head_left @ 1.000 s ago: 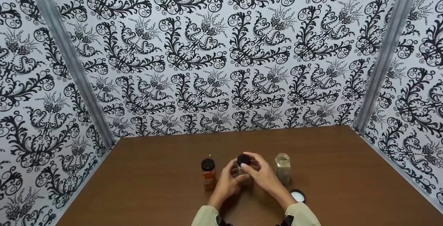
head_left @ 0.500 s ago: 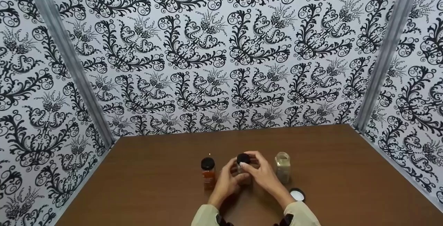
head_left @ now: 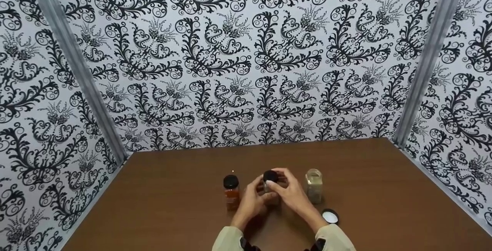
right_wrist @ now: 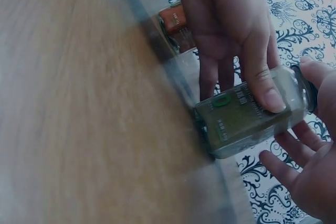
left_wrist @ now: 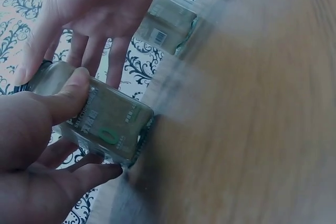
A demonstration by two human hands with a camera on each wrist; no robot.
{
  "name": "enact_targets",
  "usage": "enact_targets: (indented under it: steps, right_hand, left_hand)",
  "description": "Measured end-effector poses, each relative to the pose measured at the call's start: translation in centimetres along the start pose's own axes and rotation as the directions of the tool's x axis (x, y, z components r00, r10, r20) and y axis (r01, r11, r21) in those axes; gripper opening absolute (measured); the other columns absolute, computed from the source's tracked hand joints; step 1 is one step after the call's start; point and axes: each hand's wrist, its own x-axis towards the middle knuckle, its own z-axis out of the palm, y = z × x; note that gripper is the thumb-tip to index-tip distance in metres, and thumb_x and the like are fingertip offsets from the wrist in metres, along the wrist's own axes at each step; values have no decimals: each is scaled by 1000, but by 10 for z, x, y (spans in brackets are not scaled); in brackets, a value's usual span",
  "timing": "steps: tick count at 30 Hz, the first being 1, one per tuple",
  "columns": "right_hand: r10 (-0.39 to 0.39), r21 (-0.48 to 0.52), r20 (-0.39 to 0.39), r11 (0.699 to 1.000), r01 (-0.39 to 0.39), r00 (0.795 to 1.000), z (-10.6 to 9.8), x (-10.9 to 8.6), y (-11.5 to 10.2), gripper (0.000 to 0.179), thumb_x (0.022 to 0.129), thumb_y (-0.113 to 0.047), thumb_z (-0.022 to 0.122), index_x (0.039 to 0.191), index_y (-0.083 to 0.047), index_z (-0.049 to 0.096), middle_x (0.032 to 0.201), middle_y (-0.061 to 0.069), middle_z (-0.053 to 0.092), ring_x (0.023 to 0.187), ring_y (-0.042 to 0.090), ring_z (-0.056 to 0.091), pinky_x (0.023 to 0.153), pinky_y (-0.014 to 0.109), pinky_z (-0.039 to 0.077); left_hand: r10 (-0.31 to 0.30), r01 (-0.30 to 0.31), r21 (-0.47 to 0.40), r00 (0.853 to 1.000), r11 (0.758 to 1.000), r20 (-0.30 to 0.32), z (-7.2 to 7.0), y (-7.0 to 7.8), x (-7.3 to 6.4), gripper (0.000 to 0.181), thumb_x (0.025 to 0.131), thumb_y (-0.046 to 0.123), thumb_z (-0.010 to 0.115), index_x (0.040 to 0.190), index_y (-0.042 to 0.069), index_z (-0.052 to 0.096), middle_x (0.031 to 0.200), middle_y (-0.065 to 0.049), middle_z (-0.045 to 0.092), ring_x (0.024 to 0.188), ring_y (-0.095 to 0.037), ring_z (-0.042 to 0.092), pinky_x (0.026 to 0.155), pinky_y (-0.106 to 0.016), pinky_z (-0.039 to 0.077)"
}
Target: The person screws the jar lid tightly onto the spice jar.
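Observation:
Between both hands a glass spice jar (head_left: 270,176) with a black lid stands on the table. Greenish-brown powder and a printed label show through the jar (left_wrist: 107,116) in the left wrist view. My left hand (head_left: 250,201) grips its body, thumb laid across the near side. Around the black lid at the top, the fingers and thumb of my right hand (head_left: 295,197) hold on. In the right wrist view the right thumb (right_wrist: 315,72) lies against the lid's edge. Part of the jar's lower body is hidden by the hands in the head view.
Left of the hands stands a jar of orange-red spice (head_left: 231,197) with a black lid. To the right is a lidless jar of pale powder (head_left: 314,189). A black lid with a white inside (head_left: 330,216) lies near the right forearm. Patterned walls enclose the brown table (head_left: 173,189).

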Motion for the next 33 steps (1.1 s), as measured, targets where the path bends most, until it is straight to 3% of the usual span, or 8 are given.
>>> enact_targets:
  steps: [3,11,15,21,25,28,33]
  right_hand:
    - [13,20,-1,1000,-13,1000,0,0,-2,40,92,-18,73,127,-6,59,124,20,66,116,34,64,99,38,54]
    - [32,14,-82,999,-31,996,-2,2,-14,44,90,-19,75,128,-2,60,129,19,64,124,37,60,107,47,49]
    - [32,40,-104,999,-28,994,-8,4,-23,42,92,-17,73,128,-1,59,131,21,62,127,40,58,108,48,48]
    - [37,45,-130,998,-31,991,-21,6,-41,42,93,-18,72,129,-2,59,133,20,62,126,38,59,109,49,47]
    - [57,-37,-167,997,-64,984,-34,5,-55,41,92,-26,74,129,-11,62,134,11,65,123,31,63,104,45,51]
    - [38,-63,-175,997,-50,984,-42,4,-62,41,91,-27,74,129,-13,62,134,9,65,123,29,64,104,44,52]
    - [7,-25,-159,1000,-11,987,-53,1,-69,43,92,-21,74,131,-10,60,135,13,63,126,32,60,108,48,48]
  left_hand:
    - [-20,20,-2,1000,1000,3,-1,1,0,56,87,10,77,139,5,54,129,-20,64,118,-34,65,99,-45,55]
    - [-14,15,32,1000,999,-14,-4,9,1,95,79,9,85,156,3,31,148,-26,49,131,-38,57,106,-46,49]
    - [1,0,50,1000,999,-19,-3,17,2,93,79,12,85,155,7,34,153,-23,45,135,-36,53,111,-49,44]
    - [27,-24,59,998,998,-51,-7,31,5,82,80,13,85,150,9,44,142,-22,57,133,-38,54,113,-51,42]
    - [36,-34,39,998,999,-50,-12,42,9,80,80,12,85,149,9,45,143,-23,56,135,-41,51,113,-52,42]
    - [30,-28,43,998,999,-50,-16,52,12,79,80,12,85,149,11,46,143,-22,56,136,-42,50,113,-54,41]
    - [27,-23,91,999,996,-42,-22,65,13,76,81,14,84,148,16,49,144,-18,57,136,-38,51,113,-55,41]
